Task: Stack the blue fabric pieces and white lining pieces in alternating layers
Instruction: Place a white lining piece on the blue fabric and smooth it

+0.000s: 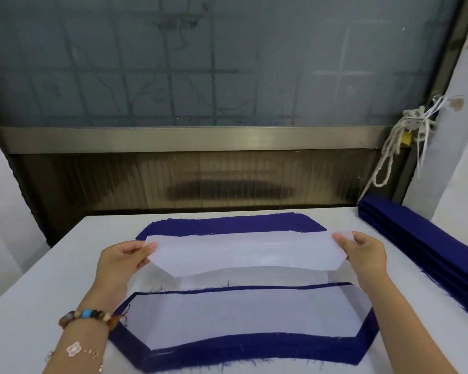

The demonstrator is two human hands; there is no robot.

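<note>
Between both hands hangs a white lining piece point(243, 255), stretched flat above the table. My left hand point(122, 261) pinches its left end and my right hand point(362, 255) pinches its right end. Under and beyond it lies a blue fabric piece point(227, 225), its far edge showing. Nearer to me sits a stack of blue fabric point(254, 352) with a white lining piece point(241, 317) on top. A thin white layer point(254, 279) lies between the two, partly hidden by the held piece.
A tall pile of blue fabric pieces point(427, 247) lies along the right side of the white table point(52, 306). Behind the table is a dark window frame with ropes point(397, 147) hanging at the right. White cloth hangs at both sides.
</note>
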